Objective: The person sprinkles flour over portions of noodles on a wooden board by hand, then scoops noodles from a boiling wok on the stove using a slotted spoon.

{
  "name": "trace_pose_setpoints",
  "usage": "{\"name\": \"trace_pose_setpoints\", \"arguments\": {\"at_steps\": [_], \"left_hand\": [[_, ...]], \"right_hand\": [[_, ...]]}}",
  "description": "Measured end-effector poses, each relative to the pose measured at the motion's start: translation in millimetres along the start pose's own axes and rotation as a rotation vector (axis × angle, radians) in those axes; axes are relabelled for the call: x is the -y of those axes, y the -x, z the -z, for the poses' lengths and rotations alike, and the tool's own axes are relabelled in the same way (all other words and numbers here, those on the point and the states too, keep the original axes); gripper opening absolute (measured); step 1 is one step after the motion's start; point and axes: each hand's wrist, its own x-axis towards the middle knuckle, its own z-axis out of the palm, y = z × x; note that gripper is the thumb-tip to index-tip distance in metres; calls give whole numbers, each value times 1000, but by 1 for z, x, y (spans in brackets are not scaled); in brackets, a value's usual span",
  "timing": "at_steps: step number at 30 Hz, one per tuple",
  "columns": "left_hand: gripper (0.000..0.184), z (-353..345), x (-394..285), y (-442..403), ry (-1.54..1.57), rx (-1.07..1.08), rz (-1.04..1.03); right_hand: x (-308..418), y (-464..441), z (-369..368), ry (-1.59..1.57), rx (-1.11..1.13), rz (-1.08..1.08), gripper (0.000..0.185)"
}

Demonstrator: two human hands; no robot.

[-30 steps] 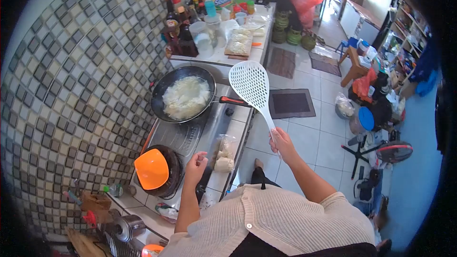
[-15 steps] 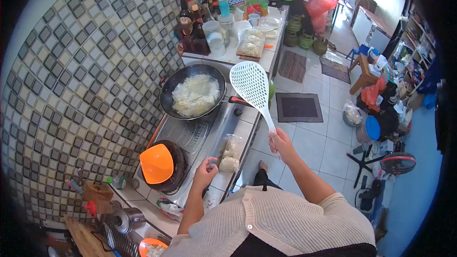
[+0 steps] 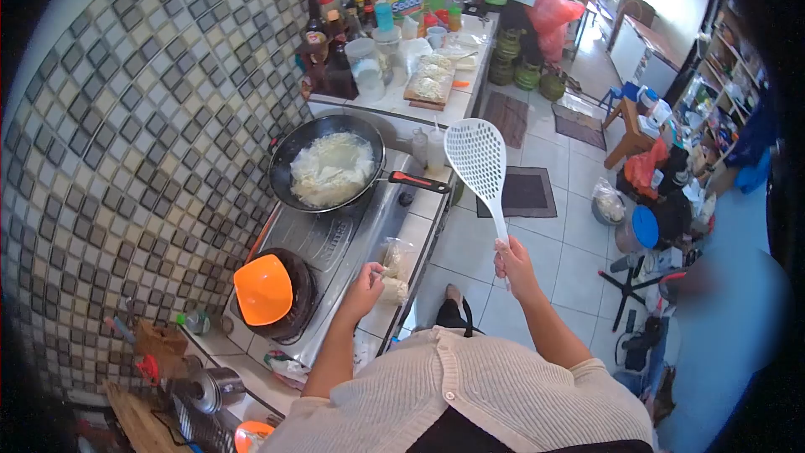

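My right hand point(image 3: 516, 268) is closed around the handle of a white perforated skimmer point(image 3: 476, 159), whose head is raised over the counter's front edge and the floor. My left hand point(image 3: 364, 292) has its fingers curled together beside a clear plastic bag point(image 3: 399, 258) with pale lumps in it, on the counter; whether anything is between the fingers is hidden. A black wok point(image 3: 285, 174) sits on the stove's far burner, its black and red handle point(image 3: 419, 182) pointing toward me. Pale, whitish food point(image 3: 331, 169) lies in the wok in liquid.
On the near burner stands an orange bowl point(image 3: 263, 289). Bottles point(image 3: 340, 54), tubs and a board of pale pieces point(image 3: 432, 80) crowd the back counter. A lidded pot point(image 3: 214, 387) is at lower left. Dark mats point(image 3: 520, 191) and a fan are on the right.
The skimmer and my right hand have moved right and slightly down, away from the wok. The skimmer no longer overlaps the wok handle. My left hand stays by the bag; the view has shifted.
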Motion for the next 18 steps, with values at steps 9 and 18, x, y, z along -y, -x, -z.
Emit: {"name": "trace_pose_setpoints", "arguments": {"at_steps": [9, 18], "left_hand": [[20, 19, 13, 43, 14, -158, -72], [20, 52, 21, 152, 17, -624, 154]], "right_hand": [[-6, -32, -50, 100, 214, -63, 17], [-15, -79, -173, 28, 613, -262, 12]]}}
